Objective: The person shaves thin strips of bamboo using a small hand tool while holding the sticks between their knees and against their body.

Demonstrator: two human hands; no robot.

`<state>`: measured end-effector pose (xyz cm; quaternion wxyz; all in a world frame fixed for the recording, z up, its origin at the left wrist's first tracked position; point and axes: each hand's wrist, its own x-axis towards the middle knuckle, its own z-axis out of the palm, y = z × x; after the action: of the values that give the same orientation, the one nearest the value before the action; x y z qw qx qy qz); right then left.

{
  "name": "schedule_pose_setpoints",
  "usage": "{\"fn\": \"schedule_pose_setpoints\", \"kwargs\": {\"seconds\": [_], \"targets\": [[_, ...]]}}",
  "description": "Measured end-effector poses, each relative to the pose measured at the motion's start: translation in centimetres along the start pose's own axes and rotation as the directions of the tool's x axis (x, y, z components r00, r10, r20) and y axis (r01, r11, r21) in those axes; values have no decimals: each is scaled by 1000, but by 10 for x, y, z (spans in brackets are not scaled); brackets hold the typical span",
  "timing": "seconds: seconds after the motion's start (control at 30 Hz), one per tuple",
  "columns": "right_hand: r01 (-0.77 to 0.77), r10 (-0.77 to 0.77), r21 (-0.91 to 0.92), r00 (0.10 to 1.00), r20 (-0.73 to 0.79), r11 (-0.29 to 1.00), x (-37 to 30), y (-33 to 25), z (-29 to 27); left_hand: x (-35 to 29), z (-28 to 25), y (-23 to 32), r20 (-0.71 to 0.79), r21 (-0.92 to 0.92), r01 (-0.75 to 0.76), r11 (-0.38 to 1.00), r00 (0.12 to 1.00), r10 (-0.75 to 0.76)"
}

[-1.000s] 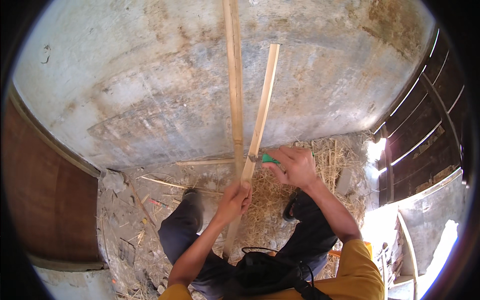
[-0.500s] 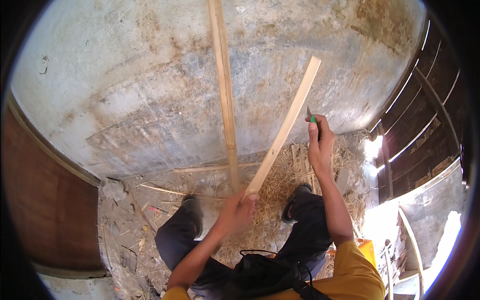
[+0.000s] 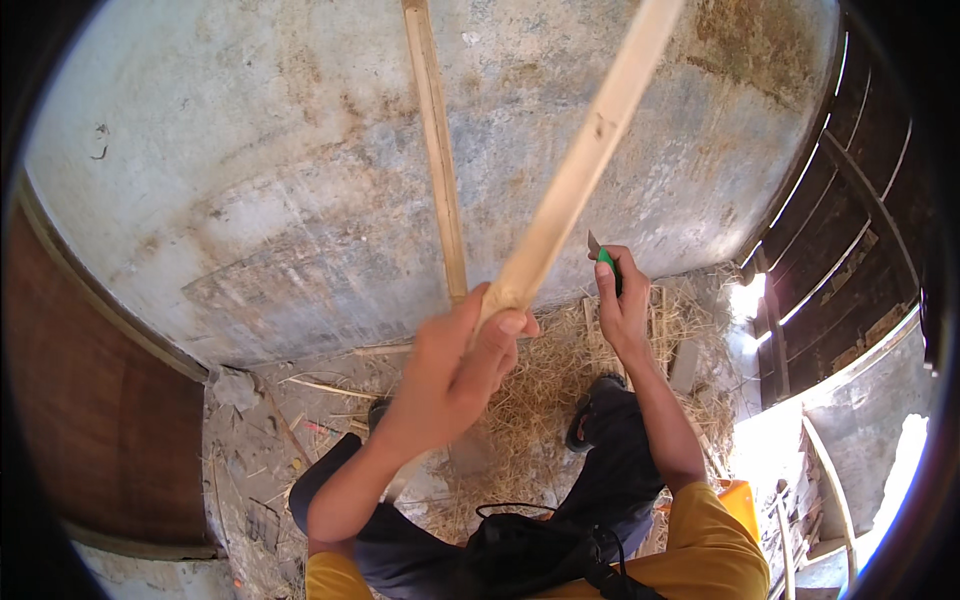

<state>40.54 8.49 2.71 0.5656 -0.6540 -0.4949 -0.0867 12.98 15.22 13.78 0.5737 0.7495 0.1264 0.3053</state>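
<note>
A pale split-bamboo strip [image 3: 575, 175] slants up and away to the right, its far end beyond the top of the picture. My left hand [image 3: 450, 370] grips it low down, near a knot-like joint, and hides its lower end. To the right, my right hand [image 3: 622, 300] is closed round a green-handled utility knife [image 3: 606, 262]. Its short blade points up and left, apart from the strip. Another long wooden strip [image 3: 437, 150] leans upright against the wall, its foot hidden behind my left hand.
A stained plaster wall [image 3: 280, 200] rises in front. Straw-like shavings [image 3: 530, 420] and wood scraps cover the floor between my feet. A brown panel [image 3: 110, 390] stands at the left, dark slatted boards [image 3: 840, 260] at the right. Something yellow [image 3: 738, 503] sits beside my right side.
My left hand has lifted the bamboo strip up and forward, so its top has left the picture. My right hand has shifted slightly left and down with the knife, its blade tilting further left.
</note>
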Motion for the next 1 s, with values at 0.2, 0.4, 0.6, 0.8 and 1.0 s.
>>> {"fn": "schedule_pose_setpoints", "kwargs": {"seconds": [0.2, 0.4, 0.6, 0.8, 1.0], "targets": [[19, -20, 12, 1000, 22, 1000, -4, 3, 0, 10, -13, 34, -89, 247, -193, 949, 971, 221], [39, -39, 1, 998, 40, 999, -8, 3, -1, 17, 0, 51, -17, 455, -241, 857, 960, 279], [9, -10, 21, 998, 56, 1000, -10, 0, -1, 29, -11, 83, -71, 518, -383, 764, 871, 485], [0, -2, 31, 998, 67, 1000, -13, 9, -3, 58, -26, 119, 167, 714, -494, 497, 809, 563], [24, -28, 53, 997, 75, 998, -12, -1, -1, 3, -29, 38, 151, 350, 350, 869, 894, -421]]}}
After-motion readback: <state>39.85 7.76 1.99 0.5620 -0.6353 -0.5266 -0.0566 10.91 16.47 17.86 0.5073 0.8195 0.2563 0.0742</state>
